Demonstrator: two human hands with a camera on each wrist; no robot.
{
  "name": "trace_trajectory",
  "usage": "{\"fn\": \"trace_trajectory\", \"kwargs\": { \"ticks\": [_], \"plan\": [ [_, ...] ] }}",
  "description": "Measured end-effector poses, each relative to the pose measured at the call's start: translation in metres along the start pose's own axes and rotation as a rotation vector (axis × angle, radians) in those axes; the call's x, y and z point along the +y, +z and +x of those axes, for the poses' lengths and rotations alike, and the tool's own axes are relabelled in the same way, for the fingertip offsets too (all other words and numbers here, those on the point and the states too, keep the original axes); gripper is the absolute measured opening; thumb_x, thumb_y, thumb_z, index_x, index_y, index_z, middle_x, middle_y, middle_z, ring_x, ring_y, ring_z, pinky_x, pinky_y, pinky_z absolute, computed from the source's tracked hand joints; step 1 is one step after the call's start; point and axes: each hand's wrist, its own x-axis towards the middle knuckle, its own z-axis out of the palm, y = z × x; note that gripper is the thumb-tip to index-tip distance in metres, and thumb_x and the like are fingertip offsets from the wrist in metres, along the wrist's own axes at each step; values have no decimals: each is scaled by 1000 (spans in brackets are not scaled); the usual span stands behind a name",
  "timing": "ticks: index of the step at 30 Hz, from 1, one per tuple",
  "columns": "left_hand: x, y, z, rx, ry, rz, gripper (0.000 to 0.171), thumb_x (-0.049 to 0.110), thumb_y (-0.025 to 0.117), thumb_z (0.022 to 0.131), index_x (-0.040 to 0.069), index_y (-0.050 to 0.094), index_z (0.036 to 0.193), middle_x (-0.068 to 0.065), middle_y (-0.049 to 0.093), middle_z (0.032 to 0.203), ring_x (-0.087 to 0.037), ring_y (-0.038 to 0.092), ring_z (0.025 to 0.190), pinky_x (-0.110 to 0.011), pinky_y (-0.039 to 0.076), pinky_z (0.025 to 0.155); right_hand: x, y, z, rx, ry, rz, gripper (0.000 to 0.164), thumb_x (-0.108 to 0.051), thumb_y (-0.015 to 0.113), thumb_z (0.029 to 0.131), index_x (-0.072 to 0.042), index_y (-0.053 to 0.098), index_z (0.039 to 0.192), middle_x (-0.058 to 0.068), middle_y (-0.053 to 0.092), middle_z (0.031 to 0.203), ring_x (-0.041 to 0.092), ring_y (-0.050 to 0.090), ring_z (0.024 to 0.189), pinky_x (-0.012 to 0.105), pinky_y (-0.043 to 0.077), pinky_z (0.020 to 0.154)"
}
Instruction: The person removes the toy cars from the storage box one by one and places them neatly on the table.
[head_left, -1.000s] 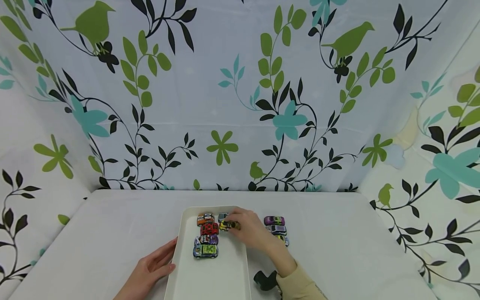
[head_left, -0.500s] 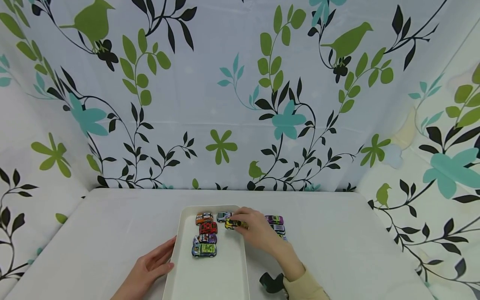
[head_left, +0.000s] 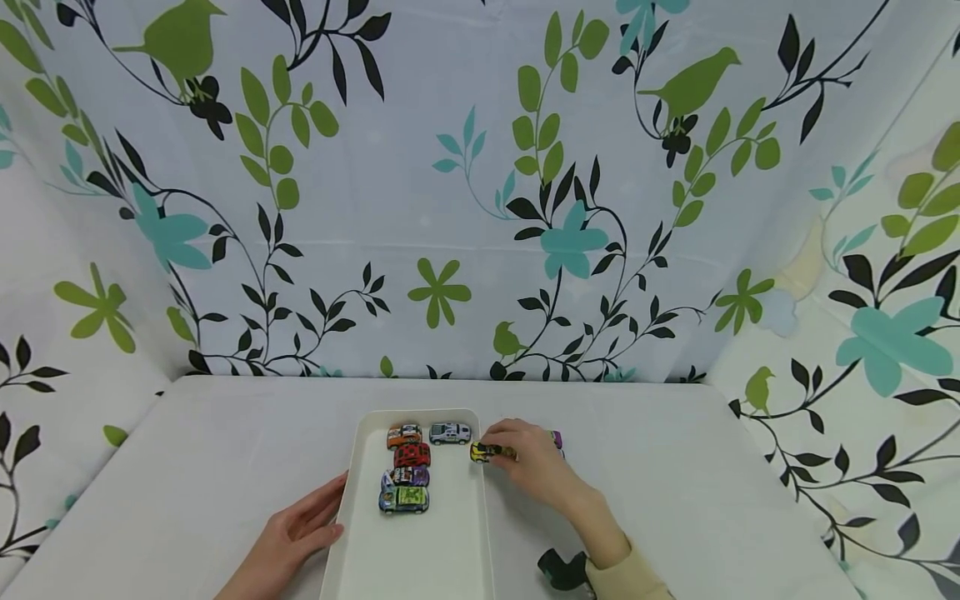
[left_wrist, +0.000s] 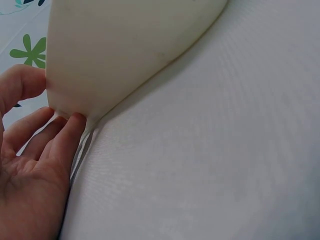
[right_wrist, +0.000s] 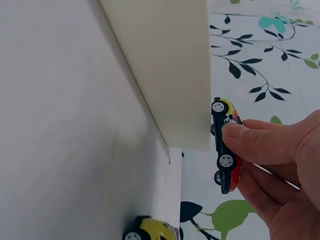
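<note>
My right hand (head_left: 534,462) pinches a small yellow toy car (head_left: 489,452) between thumb and fingers, at the right rim of a white tray (head_left: 408,558). From the right wrist view, the held car shows its dark underside and wheels, and it is raised beside the rim. My left hand (head_left: 288,533) touches the tray's left side with its fingertips and thumb, the fingers fairly straight. Inside the tray's far part are a silver toy car (head_left: 450,432) and a column of several others: orange (head_left: 404,435), red (head_left: 412,455), purple-white (head_left: 408,476) and blue-green (head_left: 403,499).
Right of the tray, a purple toy car (head_left: 557,439) peeks out from behind my right hand. Another yellow car (right_wrist: 152,230) sits on the table outside the tray wall. A black device (head_left: 562,571) is at my right sleeve. A patterned curtain (head_left: 480,250) stands behind the table.
My right hand has moved right with the yellow car, from beside the silver car to the tray's right rim. The silver car is now fully visible. My left hand stays on the tray.
</note>
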Motion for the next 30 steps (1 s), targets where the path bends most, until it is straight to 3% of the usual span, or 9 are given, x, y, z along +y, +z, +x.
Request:
{"fn": "trace_trajectory", "kwargs": {
  "ticks": [14, 30],
  "plan": [
    [0, 1, -3, -2, 42, 8, 74, 15, 64, 97, 0, 24, 157, -17, 21, 164, 17, 44, 123, -11, 45, 98, 25, -19, -20, 59, 77, -26, 30, 3, 79, 80, -9, 77, 107, 2, 72, 112, 21, 67, 108, 38, 57, 93],
    [1, 0, -1, 4, 15, 18, 75, 17, 65, 97, 3, 24, 158, -16, 22, 164, 18, 44, 122, -11, 45, 98, 64, -38, -35, 136, 141, -38, 31, 6, 79, 78, -9, 77, 104, 1, 73, 109, 24, 68, 106, 44, 56, 93]
  ]
}}
